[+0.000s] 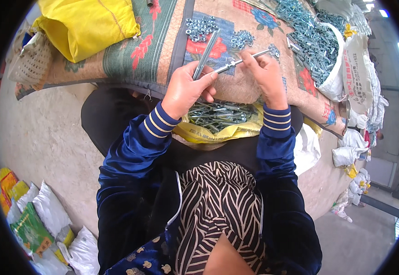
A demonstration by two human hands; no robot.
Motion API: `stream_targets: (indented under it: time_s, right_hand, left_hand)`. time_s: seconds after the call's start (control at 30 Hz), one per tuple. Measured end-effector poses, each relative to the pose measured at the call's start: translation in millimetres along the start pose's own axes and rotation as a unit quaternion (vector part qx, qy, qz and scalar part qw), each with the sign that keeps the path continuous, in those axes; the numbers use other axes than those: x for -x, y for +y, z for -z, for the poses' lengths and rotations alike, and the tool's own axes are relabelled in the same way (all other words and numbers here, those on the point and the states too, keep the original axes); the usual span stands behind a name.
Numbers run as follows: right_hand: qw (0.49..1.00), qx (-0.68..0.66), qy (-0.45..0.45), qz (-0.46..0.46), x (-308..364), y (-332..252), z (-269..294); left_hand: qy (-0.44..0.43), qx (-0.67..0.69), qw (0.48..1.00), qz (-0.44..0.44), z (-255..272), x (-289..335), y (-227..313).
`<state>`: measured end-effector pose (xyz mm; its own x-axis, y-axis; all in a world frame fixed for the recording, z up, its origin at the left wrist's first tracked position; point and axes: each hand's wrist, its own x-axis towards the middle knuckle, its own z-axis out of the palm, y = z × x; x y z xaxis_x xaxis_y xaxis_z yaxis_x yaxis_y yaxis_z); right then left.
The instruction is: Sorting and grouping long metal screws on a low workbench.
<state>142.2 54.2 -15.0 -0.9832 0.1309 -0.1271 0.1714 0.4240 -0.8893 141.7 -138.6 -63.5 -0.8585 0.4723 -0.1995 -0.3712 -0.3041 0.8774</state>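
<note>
My left hand [188,88] is closed around long silvery metal bolts [207,52] that point up and away from its fingers. Another metal bolt [227,67] slants from this hand toward the right, with a collar or nut partway along it. Pinched fingers of my right hand [267,75] grip that same bolt near its far end; the fingertips partly hide it. Below both hands, an open yellow sack [243,133] holds many loose bolts [220,114]. Just beyond the hands lie a pile of hex nuts [200,28], a heap of small washers or nuts [242,40] and a few rings [274,51].
A patterned quilt [160,50] covers the raised work surface. At the right, a white sack [336,78] is full of metal fasteners [316,48]. A yellow bag [87,27] lies at far left beside a perforated basket [34,59]. Filled bags [50,208] stand on the floor.
</note>
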Motion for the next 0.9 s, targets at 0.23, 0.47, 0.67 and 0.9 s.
stream_targets:
  time_s: [0.23, 0.47, 0.67, 0.9]
  right_hand:
    - [0.996, -0.074, -0.015, 0.045, 0, 14, 6]
    - [0.998, 0.047, -0.048, -0.001, -2, 10, 16]
    - [0.984, -0.175, -0.031, 0.025, 3, 20, 11]
    - [0.998, -0.056, 0.018, 0.037, 20, 12, -8]
  left_hand:
    - [0.010, -0.024, 0.999, -0.031, -4, 1, 1]
    - [-0.002, -0.021, 1.000, -0.016, -2, 3, 3]
    - [-0.006, -0.033, 0.999, -0.028, -4, 1, 4]
    - [0.041, -0.289, 0.938, -0.186, -13, 5, -10]
